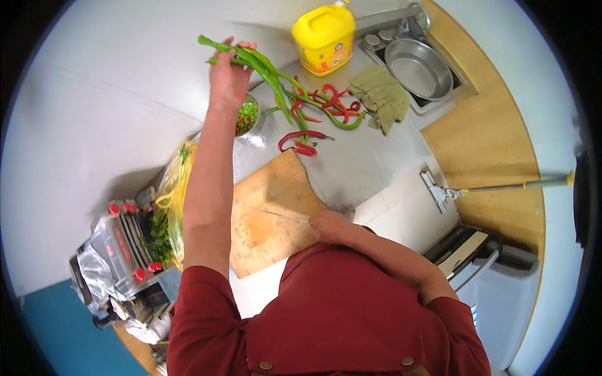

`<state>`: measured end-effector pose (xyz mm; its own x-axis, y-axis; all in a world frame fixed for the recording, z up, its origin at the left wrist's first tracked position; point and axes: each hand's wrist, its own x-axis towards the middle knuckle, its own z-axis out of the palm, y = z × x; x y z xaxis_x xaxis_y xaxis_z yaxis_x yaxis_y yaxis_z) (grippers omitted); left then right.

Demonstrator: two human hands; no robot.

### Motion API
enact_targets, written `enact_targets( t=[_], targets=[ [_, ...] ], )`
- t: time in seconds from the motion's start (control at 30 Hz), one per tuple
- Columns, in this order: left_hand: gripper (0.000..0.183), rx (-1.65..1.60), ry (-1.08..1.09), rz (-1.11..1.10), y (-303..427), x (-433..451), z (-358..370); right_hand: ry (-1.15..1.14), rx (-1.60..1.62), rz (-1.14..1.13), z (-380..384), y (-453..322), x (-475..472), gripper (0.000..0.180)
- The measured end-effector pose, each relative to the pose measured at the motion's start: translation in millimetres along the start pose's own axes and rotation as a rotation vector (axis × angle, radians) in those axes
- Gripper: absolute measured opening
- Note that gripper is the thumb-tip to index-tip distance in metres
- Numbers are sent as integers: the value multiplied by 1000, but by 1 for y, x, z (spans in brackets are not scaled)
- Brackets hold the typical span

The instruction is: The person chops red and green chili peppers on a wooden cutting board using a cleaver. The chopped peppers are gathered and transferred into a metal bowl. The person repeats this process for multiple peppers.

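Note:
My left hand (230, 83), stretched out past the far side of the cutting board, grips several long green chili peppers (264, 69). Their lower ends hang over the pile on the counter. Low by my body, my right hand (333, 227) holds a knife (282, 215), its thin blade seen nearly edge-on above the wooden cutting board (273, 188). Beyond the board's far corner lie red chili peppers (305, 135), with more red and green ones behind. Beside my left forearm stands a metal bowl (256, 127) of chopped green and red pepper, partly hidden by the arm.
A yellow jug (324, 42) stands at the back by the wall. A green cloth (382, 96) lies near the sink, which holds a metal basin (418, 69). Left of my arm are a yellow plastic bag (178, 202) with leafy greens and a rack (124, 244). A mop (447, 191) leans at right.

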<state>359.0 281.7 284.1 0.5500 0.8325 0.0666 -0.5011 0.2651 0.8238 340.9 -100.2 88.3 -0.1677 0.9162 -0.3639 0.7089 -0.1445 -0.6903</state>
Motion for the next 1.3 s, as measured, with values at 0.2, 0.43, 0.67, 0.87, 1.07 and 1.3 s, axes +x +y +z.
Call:
enact_targets(
  t=[0.2,0.43,0.67,0.87,1.07,1.3],
  targets=[
    [55,590,-28,255,113,-70,-25,-90,11,52,-5,24,4,35],
    [77,1433,-507,-523,27,-263,-116,105,108,84,-28,55,-1,37],
    [85,1540,-355,-498,-113,-347,-192,192,124,171,-52,35,12,34],
    [81,1649,-39,-143,-105,-387,-223,181,30,178,-25,17,10,30],
    [52,1720,13,-59,-107,-405,-234,229,31,236,-5,9,4,31],
    [31,1684,-117,-7,-111,-376,-229,195,26,293,8,-2,-7,30]
  ],
)
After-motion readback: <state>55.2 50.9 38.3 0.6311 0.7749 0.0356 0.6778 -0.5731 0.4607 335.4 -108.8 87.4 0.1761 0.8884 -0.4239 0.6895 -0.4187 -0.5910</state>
